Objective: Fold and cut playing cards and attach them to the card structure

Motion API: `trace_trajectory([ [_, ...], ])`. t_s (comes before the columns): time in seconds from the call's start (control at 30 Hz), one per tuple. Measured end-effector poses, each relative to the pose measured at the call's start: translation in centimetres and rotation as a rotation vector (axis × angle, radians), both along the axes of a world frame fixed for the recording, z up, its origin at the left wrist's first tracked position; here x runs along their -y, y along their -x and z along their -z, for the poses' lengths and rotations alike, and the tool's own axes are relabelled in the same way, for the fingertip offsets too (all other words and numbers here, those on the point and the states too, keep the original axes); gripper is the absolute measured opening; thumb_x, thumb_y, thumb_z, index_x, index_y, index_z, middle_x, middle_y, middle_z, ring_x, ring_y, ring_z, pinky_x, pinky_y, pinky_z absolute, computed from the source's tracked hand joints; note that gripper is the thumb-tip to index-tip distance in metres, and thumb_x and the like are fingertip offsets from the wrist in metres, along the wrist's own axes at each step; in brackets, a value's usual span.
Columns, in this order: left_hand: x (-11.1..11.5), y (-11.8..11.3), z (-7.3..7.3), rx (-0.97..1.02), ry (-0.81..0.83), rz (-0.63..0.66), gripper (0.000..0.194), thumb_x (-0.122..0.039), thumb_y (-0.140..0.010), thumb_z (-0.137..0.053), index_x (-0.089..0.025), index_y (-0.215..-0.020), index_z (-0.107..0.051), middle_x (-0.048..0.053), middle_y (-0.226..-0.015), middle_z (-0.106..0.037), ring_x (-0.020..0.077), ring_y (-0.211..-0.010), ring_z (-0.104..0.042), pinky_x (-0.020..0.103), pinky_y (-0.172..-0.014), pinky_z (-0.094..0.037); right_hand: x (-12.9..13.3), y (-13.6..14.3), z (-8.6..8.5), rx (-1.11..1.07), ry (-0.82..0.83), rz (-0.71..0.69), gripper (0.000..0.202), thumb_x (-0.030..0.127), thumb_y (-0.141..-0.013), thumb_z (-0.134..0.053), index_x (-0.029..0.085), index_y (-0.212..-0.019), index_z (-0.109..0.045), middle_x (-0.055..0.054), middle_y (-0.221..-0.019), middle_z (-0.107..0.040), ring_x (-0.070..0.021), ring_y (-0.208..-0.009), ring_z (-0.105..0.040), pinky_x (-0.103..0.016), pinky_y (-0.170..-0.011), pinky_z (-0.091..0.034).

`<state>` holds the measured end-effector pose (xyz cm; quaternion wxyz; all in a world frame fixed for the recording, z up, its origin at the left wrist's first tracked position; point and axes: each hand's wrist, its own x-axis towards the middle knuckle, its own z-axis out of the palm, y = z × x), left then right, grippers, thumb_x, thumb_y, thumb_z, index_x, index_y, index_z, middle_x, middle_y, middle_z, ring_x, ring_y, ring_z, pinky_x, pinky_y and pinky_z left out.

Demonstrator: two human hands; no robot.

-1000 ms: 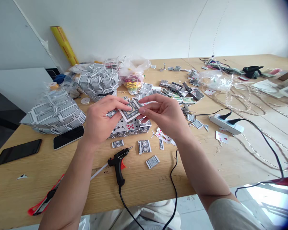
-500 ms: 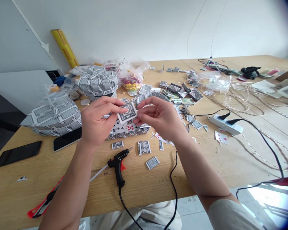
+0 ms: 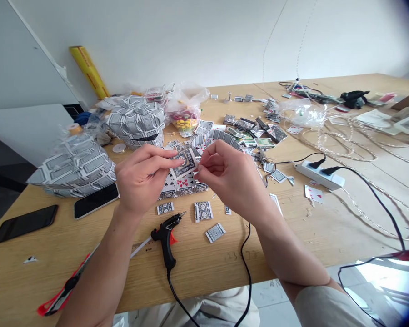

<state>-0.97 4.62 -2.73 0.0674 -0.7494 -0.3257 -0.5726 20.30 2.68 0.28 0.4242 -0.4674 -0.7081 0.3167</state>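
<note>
Left hand [image 3: 139, 179] pinches playing card [image 3: 188, 168]; right hand [image 3: 233, 179] at its 3 o'clock edge, grip unclear. Glue gun [image 3: 164, 235] idle, 6–7 o'clock.

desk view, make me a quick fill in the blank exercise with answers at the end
The card in the left hand shows its ____, not its face.
The tube leaning on the wall is ____.
The white power strip holds ____ plugs.
The glue gun is mostly ____.
Missing words: back; yellow; two; black
</note>
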Motion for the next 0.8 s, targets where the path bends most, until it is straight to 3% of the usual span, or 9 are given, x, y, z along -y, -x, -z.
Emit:
trace_trajectory([
  [0.1,0.2,0.0,-0.2,0.015,-0.034,-0.027,0.022,-0.009,-0.096,-0.081,-0.030,-0.091,-0.086,-0.004,-0.097,-0.085,0.0140,-0.082,-0.079,0.031,-0.072,-0.063,-0.2,-0.2,0.0,0.063,-0.067,0.083,0.016,0.009,-0.088,-0.066,0.024,-0.090,-0.060,0.000,-0.082,-0.079,-0.0184,-0.074,-0.075,-0.036,-0.075,-0.057],
  [0.23,0.7,1.1,-1.2,0.099,-0.156,-0.188,0.026,-0.007,-0.095,-0.079,-0.031,-0.093,-0.086,-0.006,-0.096,-0.085,0.0142,-0.082,-0.077,0.035,-0.070,-0.060,-1.8,-1.0,0.7,0.058,-0.079,0.197,0.015,0.009,-0.087,-0.066,0.023,-0.092,-0.064,-0.003,-0.084,-0.081,-0.0217,-0.080,-0.078,-0.040,-0.081,-0.060],
  [0.3,1.0,1.5,-1.6,0.101,-0.160,-0.220,0.027,-0.006,-0.095,-0.078,-0.031,-0.094,-0.086,-0.006,-0.098,-0.085,0.0155,-0.085,-0.077,0.037,-0.071,-0.060,-2.4,-1.2,1.1,-0.063,-0.002,0.112,0.013,0.013,-0.089,-0.070,0.022,-0.097,-0.069,-0.004,-0.090,-0.084,-0.0225,-0.086,-0.081,-0.041,-0.084,-0.063],
  [0.43,1.1,1.2,-2.0,0.121,-0.116,-0.163,0.029,-0.002,-0.091,-0.076,-0.030,-0.090,-0.085,-0.005,-0.095,-0.085,0.0155,-0.083,-0.077,0.035,-0.066,-0.058,-2.2,-0.8,1.1,-0.302,0.178,-0.160,0.015,0.028,-0.087,-0.087,0.022,-0.095,-0.076,-0.004,-0.090,-0.085,-0.0222,-0.085,-0.083,-0.038,-0.080,-0.067],
  [0.57,0.8,0.9,-2.0,0.148,-0.163,-0.125,0.029,-0.003,-0.090,-0.077,-0.031,-0.087,-0.084,-0.005,-0.091,-0.083,0.0152,-0.079,-0.077,0.034,-0.063,-0.057,-1.9,-0.6,0.7,-0.396,0.211,-0.249,0.027,0.032,-0.077,-0.100,0.021,-0.093,-0.080,-0.002,-0.085,-0.083,-0.0187,-0.078,-0.079,-0.033,-0.073,-0.066],
  [0.8,1.7,0.9,-1.9,0.078,-0.044,-0.107,0.031,-0.008,-0.100,-0.077,-0.037,-0.093,-0.084,-0.006,-0.099,-0.083,0.0164,-0.088,-0.078,0.037,-0.075,-0.062,-1.7,0.4,0.7,-0.493,0.356,-0.425,0.034,0.050,-0.085,-0.095,0.019,-0.086,-0.081,-0.003,-0.081,-0.080,-0.0145,-0.073,-0.075,-0.027,-0.066,-0.062],
])
